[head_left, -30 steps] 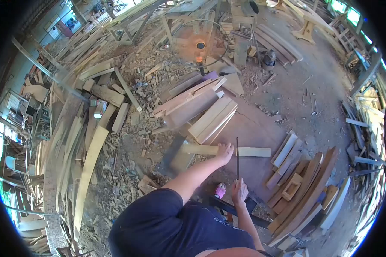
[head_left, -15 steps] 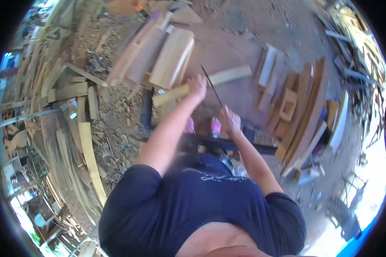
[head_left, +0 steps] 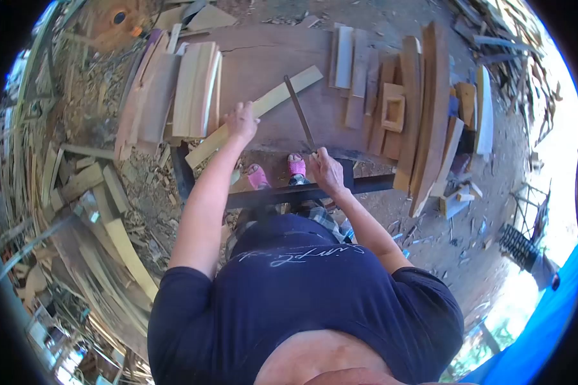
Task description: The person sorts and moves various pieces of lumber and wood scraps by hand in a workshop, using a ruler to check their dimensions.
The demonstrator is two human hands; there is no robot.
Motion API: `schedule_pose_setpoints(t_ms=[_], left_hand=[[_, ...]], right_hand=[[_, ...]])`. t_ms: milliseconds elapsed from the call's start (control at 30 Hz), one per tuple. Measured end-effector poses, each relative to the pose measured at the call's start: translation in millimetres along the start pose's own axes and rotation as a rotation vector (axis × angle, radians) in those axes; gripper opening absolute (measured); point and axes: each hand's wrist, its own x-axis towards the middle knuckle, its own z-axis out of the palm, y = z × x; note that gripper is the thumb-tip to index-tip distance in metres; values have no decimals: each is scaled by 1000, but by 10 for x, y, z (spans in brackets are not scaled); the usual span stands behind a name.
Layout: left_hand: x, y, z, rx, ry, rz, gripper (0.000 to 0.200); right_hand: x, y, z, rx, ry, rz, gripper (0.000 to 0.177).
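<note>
A pale wooden strip point(head_left: 281, 94) lies slantwise across the low wooden bench point(head_left: 263, 54). My left hand point(head_left: 242, 122) grips it near its middle, with the fingers curled over its edge. In my right hand point(head_left: 327, 172) is a long, narrow, dark metal tool point(head_left: 299, 111), flat like a file. My fingers are wrapped round its near end. The tool points away from me, and its far end overlaps the strip's right part in this view. The handle end is hidden inside my fist.
Stacked boards point(head_left: 196, 90) stand on the bench's left. Several planks point(head_left: 410, 109) and a small wooden frame point(head_left: 394, 108) lie at the right. A dark beam point(head_left: 366, 185) runs along the bench's near side. Scrap wood point(head_left: 87, 186) and shavings cover the ground at left.
The view has shifted, so the bench appears further left and straighter. The tool still crosses the strip, and both hands keep their holds.
</note>
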Motion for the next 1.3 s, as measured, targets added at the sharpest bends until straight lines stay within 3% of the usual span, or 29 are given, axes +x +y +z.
schedule_pose_setpoints(t_ms=[167,233,267,333,367,433,467,533,633,667,733,900,967,1000,1033,1100,1200,1300], left_hand=[[-21,-28,-65,-44,-62,33,50],[37,4,-89,-370,-110,137,43],[82,51,-86,-362,-114,155,43],[127,219,-152,-854,-383,-13,35],[132,320,-170,-844,-388,0,35],[72,675,-298,-1237,-462,-6,31],[77,798,-277,-1227,-472,6,31],[60,1024,-206,-1546,-475,-33,21],[20,1361,-114,-1790,-435,-115,14],[8,1458,-69,-1786,-445,-111,14],[4,1598,44,-1852,-253,-92,13],[-171,1881,74,-1799,-258,-157,18],[-224,1930,115,-1572,-395,-79,22],[-367,2038,-141,-1656,-566,-124,27],[-415,2046,-205,-1653,-571,-118,27],[-496,1998,-248,-1526,-700,-114,31],[-571,1760,-137,-1444,-703,-147,33],[-743,1520,-59,-1369,-655,-233,31]], right_hand=[[-292,191,-205,67,66,97,20],[-317,211,-248,109,134,106,21],[-302,216,-265,255,149,185,21],[-257,195,-281,408,178,267,21],[-217,161,-256,436,227,271,22],[-141,-4,-268,468,292,281,22],[-97,-126,-315,501,302,317,23],[-57,-232,-298,615,273,435,24],[-11,-209,-108,653,392,392,22],[-43,-191,-88,675,361,457,22],[-74,-268,-208,647,393,473,22],[-131,-212,-480,527,538,496,23],[-145,-45,-628,507,592,490,21],[-128,18,-822,510,607,481,20],[-115,236,-906,329,729,366,21],[-82,464,-1380,134,794,344,24],[-65,815,-2093,-81,923,199,19],[-63,1275,-2541,-373,997,251,20]])
